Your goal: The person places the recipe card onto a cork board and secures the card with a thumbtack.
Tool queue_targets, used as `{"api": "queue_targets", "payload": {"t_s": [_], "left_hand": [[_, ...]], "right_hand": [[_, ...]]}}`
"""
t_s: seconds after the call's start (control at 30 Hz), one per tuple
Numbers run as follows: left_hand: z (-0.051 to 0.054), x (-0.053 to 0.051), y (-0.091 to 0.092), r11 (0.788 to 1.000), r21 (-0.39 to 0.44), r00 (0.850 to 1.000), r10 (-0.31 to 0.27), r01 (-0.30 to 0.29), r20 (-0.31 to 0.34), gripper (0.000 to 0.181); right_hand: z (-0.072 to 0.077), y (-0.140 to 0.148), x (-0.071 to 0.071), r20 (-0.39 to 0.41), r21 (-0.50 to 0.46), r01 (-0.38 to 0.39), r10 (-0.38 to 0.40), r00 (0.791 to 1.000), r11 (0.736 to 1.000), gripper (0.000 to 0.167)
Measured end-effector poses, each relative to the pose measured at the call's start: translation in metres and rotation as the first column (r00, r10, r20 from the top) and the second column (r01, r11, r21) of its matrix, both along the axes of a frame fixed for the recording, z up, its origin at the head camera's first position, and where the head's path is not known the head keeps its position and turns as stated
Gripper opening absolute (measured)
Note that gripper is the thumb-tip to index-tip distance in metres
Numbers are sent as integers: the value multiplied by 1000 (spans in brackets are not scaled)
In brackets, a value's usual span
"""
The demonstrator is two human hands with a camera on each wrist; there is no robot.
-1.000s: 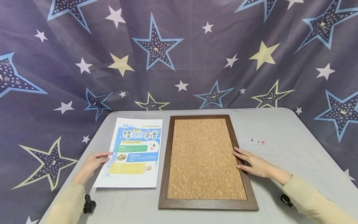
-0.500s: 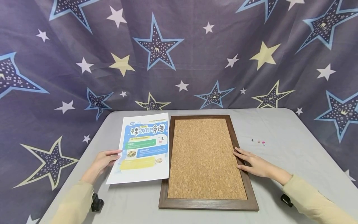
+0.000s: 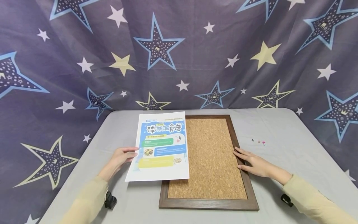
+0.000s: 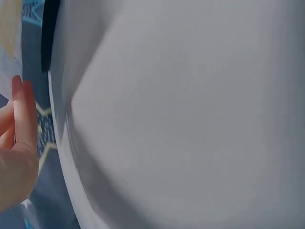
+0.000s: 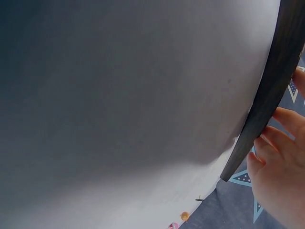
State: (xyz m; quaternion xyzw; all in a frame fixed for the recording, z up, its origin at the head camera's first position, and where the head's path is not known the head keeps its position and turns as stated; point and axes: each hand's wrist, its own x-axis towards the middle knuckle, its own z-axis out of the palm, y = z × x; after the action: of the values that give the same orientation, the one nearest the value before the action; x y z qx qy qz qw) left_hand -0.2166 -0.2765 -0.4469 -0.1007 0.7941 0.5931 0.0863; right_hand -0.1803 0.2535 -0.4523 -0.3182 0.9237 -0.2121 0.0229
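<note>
A printed poster sheet (image 3: 162,146) in blue, green and yellow is pinched at its left edge by my left hand (image 3: 120,160). The sheet hangs above the table, its right part covering the left side of a framed cork board (image 3: 215,161). In the left wrist view my left hand (image 4: 19,143) shows at the left edge, fingertips against the paper. My right hand (image 3: 254,163) rests with spread, fairly straight fingers on the board's right frame edge. The right wrist view shows the right hand's (image 5: 281,152) fingertips touching the dark frame (image 5: 262,105).
Several tiny pins (image 3: 258,142) lie on the grey cloth-covered table (image 3: 282,130) right of the board. A star-patterned curtain (image 3: 195,56) hangs behind and along the sides. Dark wrist cameras sit under both sleeves.
My left hand has lifted the poster sheet off the table and carried it to the right, from beside the cork board to partly over it. The right hand and the board have stayed still.
</note>
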Motion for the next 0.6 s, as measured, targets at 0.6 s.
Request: {"api": "queue_targets", "payload": {"t_s": [0.6], "left_hand": [[1, 2, 78, 1000, 13, 1000, 0, 0, -14, 28]], "right_hand": [[-2, 2, -1, 41, 16, 19, -19, 999, 1000, 56]]}}
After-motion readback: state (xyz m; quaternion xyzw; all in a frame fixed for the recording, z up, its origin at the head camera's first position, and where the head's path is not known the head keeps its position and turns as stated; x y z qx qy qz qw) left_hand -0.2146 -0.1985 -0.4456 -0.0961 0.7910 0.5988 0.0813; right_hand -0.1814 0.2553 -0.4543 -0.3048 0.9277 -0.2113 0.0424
